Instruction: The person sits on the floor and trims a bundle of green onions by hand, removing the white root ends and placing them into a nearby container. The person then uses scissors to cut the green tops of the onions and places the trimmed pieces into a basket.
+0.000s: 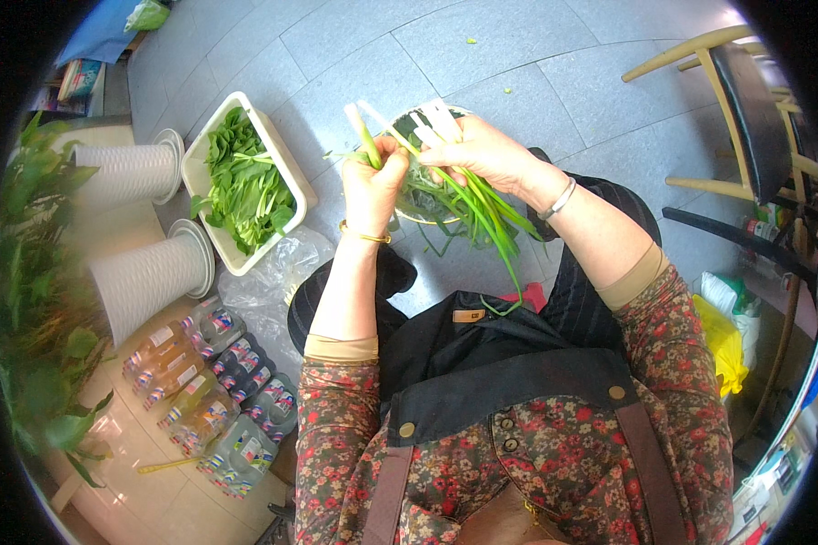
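Observation:
My right hand (480,153) is closed around a bunch of green onions (480,197), their white ends up by the fingers and their long green leaves trailing down towards my lap. My left hand (375,184) pinches a separate green onion stalk (362,133) whose pale end points up and to the left. The fingertips of both hands are close together. Below the hands stands a round bin (419,219) with a clear plastic liner, holding green scraps; the hands and onions hide part of it.
A white plastic basin (305,187) of leafy greens (245,184) stands at the left, beside a clear plastic bag (273,272). White ribbed planters (153,272), packs of bottled drinks (211,402) and a blurred leafy plant (48,286) are farther left. Chairs (736,122) and a yellow bag (719,340) are at right.

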`<action>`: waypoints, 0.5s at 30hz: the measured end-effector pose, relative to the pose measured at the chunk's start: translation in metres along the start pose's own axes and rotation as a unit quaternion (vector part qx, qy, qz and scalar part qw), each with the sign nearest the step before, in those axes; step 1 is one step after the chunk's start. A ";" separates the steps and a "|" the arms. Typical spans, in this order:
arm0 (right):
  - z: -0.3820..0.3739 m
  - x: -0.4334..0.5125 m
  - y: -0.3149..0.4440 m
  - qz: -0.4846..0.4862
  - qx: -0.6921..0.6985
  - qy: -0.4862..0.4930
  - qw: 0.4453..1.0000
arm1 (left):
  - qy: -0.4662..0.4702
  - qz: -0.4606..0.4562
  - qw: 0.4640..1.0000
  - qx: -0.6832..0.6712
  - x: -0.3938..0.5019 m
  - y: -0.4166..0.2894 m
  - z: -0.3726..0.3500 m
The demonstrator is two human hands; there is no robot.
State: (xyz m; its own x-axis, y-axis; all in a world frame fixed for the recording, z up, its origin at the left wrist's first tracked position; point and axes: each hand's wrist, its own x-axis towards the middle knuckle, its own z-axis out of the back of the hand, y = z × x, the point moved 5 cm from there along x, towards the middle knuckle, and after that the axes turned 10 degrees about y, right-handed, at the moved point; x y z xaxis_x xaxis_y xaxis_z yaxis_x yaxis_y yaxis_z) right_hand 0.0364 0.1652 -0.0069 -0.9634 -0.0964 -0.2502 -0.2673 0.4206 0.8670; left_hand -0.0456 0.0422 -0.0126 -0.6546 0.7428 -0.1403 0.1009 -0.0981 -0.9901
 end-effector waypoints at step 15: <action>-0.006 -0.006 0.001 -0.056 -0.069 0.032 0.996 | -0.155 0.045 0.914 -0.372 0.012 0.016 0.050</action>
State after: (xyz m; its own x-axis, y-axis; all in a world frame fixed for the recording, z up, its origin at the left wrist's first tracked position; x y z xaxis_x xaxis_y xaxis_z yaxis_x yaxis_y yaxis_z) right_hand 0.0416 0.1611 -0.0020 -0.9258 -0.1941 -0.3244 -0.3689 0.2761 0.8875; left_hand -0.0898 0.0165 -0.0304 -0.7880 0.5186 -0.3319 0.5712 0.4145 -0.7085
